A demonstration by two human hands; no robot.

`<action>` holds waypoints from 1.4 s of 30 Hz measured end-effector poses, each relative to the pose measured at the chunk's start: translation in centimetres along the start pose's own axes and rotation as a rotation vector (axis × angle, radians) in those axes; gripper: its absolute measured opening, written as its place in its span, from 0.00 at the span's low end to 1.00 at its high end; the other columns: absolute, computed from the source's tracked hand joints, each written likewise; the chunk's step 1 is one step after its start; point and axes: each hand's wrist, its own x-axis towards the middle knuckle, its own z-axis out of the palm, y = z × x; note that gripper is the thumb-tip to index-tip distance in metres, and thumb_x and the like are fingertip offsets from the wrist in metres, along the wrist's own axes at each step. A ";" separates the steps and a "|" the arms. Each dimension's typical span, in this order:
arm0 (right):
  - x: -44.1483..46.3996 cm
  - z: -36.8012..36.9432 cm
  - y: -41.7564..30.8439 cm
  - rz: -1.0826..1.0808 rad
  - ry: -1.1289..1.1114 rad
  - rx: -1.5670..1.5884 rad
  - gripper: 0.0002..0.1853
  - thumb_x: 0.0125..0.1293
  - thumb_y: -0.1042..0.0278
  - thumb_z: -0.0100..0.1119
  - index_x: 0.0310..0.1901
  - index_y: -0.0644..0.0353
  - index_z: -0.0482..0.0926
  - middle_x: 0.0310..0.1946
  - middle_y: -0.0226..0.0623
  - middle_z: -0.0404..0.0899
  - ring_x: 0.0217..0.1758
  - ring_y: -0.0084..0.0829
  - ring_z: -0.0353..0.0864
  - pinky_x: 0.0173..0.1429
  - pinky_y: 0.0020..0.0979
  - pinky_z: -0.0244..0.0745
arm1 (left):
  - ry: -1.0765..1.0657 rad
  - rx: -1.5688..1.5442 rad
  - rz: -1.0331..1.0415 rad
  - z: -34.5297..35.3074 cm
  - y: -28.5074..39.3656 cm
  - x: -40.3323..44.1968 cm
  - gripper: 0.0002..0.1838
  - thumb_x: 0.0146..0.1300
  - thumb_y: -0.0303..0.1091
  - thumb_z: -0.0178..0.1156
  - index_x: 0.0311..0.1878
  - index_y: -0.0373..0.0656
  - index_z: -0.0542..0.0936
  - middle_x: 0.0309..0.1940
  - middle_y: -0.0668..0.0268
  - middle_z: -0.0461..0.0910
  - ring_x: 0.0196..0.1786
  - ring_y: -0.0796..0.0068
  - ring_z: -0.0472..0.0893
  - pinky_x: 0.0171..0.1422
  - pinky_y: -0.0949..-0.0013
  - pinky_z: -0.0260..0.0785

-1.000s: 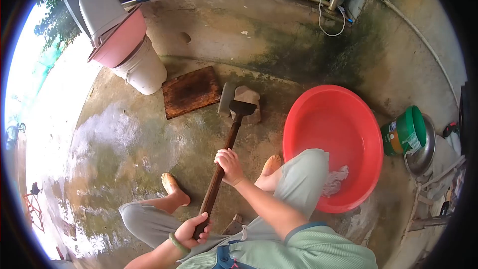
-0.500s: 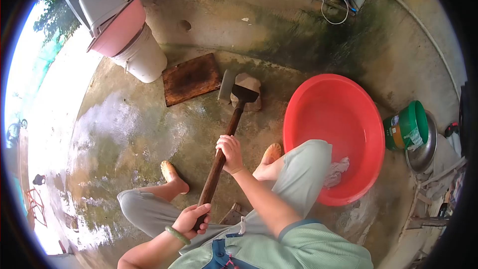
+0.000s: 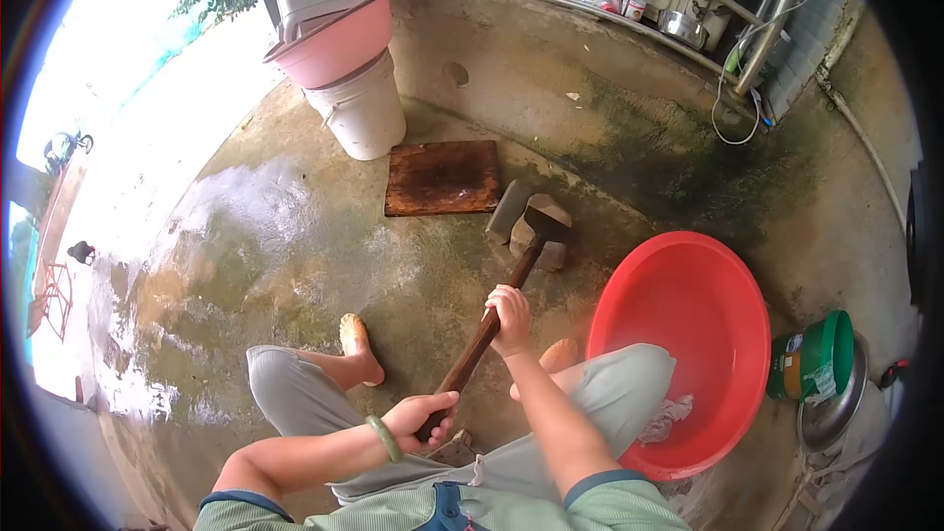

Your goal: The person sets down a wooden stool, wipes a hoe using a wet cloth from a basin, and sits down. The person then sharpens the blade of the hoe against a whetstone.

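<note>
The left hand is wrapped round the butt end of a wooden-handled tool; farther right and farther up the same handle, the right hand is curled round it too. The handle's long axis slants from the left hand away to the upper right, so the right hand is nearer the dark head. Beyond the hands lie a board, then a grey block, then a stone with the head across it; contact cannot be told. A red tub stands farther right.
</note>
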 end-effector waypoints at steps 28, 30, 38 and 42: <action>1.4 -0.1 1.4 -0.086 -0.235 -0.176 0.09 0.44 0.69 0.57 0.26 0.52 0.66 0.27 0.31 0.70 0.42 0.35 0.71 0.48 0.38 0.62 | -0.122 -0.072 -0.100 -5.4 2.4 3.4 0.18 0.61 0.49 0.53 0.33 0.42 0.71 0.18 0.70 0.69 0.17 0.78 0.65 0.21 0.74 0.58; 3.0 0.3 3.1 -0.071 -0.208 -0.179 0.10 0.43 0.70 0.57 0.26 0.52 0.66 0.27 0.31 0.70 0.41 0.35 0.71 0.48 0.37 0.63 | -0.157 -0.114 -0.042 -4.7 4.4 5.1 0.18 0.60 0.51 0.53 0.34 0.43 0.73 0.18 0.71 0.70 0.17 0.81 0.65 0.21 0.78 0.59; -1.7 -1.2 -2.9 -0.098 -0.171 -0.140 0.11 0.40 0.68 0.58 0.26 0.53 0.67 0.28 0.30 0.68 0.41 0.31 0.69 0.50 0.34 0.60 | -0.123 -0.112 -0.149 -6.4 -0.3 -0.5 0.19 0.57 0.51 0.53 0.33 0.42 0.74 0.19 0.66 0.72 0.16 0.76 0.66 0.20 0.72 0.58; 1.2 -0.5 3.2 -0.137 -0.271 -0.285 0.10 0.42 0.67 0.58 0.26 0.52 0.67 0.28 0.29 0.69 0.42 0.32 0.69 0.48 0.34 0.60 | -0.104 -0.262 -0.141 -5.5 2.8 5.5 0.19 0.60 0.51 0.51 0.34 0.42 0.74 0.21 0.67 0.72 0.16 0.76 0.66 0.19 0.71 0.58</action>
